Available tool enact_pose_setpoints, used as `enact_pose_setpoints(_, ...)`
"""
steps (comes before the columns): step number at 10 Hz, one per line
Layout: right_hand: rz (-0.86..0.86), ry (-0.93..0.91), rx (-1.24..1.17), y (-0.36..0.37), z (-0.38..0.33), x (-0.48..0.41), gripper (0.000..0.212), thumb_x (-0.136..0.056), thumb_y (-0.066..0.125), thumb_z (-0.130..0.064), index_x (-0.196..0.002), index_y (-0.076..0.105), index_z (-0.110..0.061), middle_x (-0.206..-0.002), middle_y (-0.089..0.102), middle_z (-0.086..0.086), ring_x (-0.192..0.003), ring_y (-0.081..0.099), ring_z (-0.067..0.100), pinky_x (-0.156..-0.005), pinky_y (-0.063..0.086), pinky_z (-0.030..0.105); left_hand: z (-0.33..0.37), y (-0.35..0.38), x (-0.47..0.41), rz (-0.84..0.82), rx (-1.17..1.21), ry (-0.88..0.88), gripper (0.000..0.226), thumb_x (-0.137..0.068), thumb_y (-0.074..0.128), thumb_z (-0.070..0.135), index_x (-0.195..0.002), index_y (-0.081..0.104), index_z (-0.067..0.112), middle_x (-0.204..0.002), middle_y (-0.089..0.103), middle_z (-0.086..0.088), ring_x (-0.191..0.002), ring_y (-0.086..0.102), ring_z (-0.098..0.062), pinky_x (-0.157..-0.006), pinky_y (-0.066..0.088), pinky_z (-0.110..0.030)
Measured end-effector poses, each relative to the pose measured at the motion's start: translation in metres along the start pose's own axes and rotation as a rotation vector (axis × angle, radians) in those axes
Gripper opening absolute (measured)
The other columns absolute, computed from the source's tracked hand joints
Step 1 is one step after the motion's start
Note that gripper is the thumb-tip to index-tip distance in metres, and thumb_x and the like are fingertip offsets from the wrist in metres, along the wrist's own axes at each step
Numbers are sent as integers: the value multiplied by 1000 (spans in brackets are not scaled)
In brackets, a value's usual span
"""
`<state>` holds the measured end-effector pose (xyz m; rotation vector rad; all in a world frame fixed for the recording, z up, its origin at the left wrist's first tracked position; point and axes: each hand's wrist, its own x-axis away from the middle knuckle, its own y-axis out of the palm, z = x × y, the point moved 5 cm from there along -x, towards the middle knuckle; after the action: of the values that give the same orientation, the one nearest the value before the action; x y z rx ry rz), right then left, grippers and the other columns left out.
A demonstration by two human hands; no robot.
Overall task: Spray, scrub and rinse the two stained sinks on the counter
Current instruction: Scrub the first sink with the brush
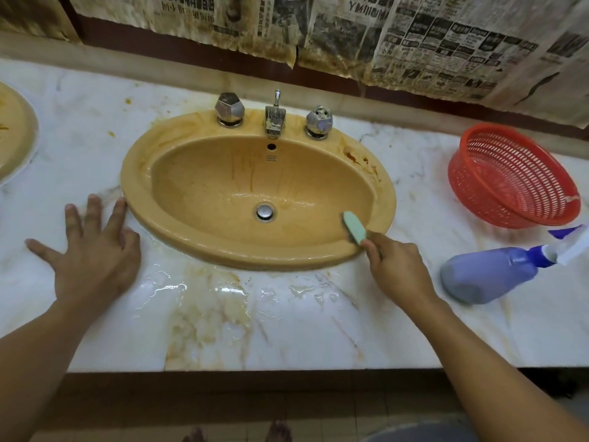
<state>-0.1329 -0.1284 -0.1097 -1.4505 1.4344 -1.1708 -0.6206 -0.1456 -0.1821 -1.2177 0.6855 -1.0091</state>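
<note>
The stained yellow sink [137,177] is set mid-frame in the marble counter [287,330] — a second sink [14,132] is cut off at the left edge. A pale green scrubber [354,227] is gripped in the right hand [395,266] against the basin's lower right wall. The left hand [92,247] is laid flat, fingers spread, lower left of the rim. A purple spray bottle [490,272] is lying at the right.

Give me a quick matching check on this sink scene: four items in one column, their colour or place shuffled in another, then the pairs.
1. brush
2. spray bottle
3. basket
4. left hand

A. red, far right on the counter
B. spread flat on the counter, left of the sink
C. pale green, in the sink, gripped by the right hand
D. purple, on the counter right of the sink

Pairs: 1-C, 2-D, 3-A, 4-B.
</note>
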Motion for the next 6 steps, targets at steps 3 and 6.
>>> enact_pose_setpoints(3,134,128,-149,-10,26,22,29,-106,49,-29,-123,71,-19,-101,76,16,-96,64,44,-81,52,44,-15,15,-15,-8,53,27,58,-100,13,50,-159,9,48,-172,4,3,-156,2,-34,-118,11,-74)
enact_pose_setpoints(6,214,598,-567,13,50,0,31,-100,48,-34,-92,75,-21,-84,70,8,-83,64,36,-74,55,39,-13,16,-14,31,66,54,59,-102,21,49,-160,16,44,-172,4,1,-157,2,-30,-117,10,-75)
